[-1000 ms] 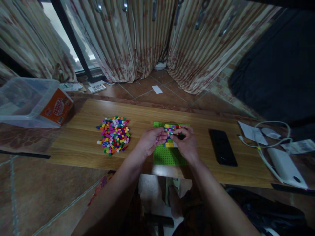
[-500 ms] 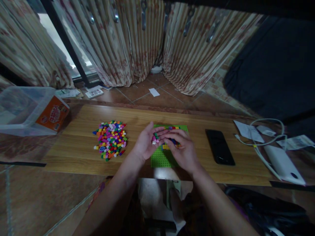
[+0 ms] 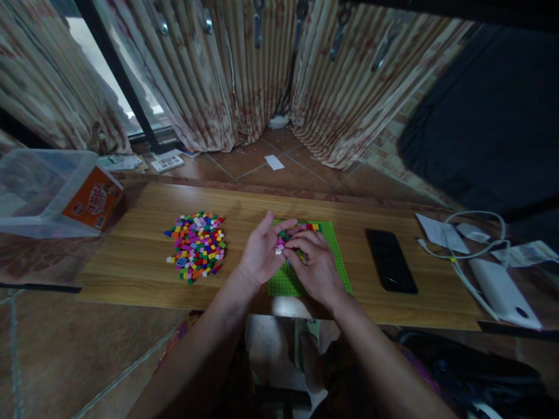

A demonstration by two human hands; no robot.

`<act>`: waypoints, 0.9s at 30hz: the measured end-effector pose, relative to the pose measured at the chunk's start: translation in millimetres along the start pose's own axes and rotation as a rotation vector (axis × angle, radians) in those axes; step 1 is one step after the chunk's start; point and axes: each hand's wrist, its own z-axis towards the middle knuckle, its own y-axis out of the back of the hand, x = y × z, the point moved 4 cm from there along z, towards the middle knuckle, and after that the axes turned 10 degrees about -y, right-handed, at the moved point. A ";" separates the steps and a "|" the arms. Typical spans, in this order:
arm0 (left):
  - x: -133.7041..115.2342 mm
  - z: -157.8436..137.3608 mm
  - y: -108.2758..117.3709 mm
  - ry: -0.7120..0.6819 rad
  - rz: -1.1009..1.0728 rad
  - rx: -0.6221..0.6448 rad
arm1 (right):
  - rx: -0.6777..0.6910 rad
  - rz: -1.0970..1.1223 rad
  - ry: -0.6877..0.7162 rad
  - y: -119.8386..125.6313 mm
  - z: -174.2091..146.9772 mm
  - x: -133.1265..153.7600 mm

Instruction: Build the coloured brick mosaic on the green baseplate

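Green baseplate (image 3: 336,262) w/ multicolour bricks (image 3: 197,244) beside, black phone (image 3: 390,259), striped beige curtains (image 3: 244,64), orange-labelled box (image 3: 89,199).

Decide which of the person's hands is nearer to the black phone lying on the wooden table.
Right. The right hand lies over the green baseplate, on the side towards the black phone, though clearly apart from it. The left hand is further off, at the baseplate's far edge, cupping small bricks.

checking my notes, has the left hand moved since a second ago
Yes. The left hand has turned palm-up, holding small bricks, and sits slightly nearer the brick pile on the table.
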 end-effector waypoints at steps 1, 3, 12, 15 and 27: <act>0.0 0.0 0.0 -0.003 0.002 -0.007 | 0.002 0.006 0.002 0.0 0.3 0.9; 0.1 0.3 0.5 -0.012 0.006 -0.029 | 0.005 0.043 -0.001 1.5 1.0 1.6; -15.9 4.8 24.2 -0.191 0.123 -0.332 | -0.022 0.440 -0.382 18.5 3.9 -42.6; -19.1 5.3 30.3 -0.234 0.181 -0.367 | 0.020 0.347 -0.396 18.6 4.6 -50.4; -5.1 5.2 24.6 -0.150 0.270 -0.310 | 0.006 -0.109 -0.230 10.2 6.7 -40.3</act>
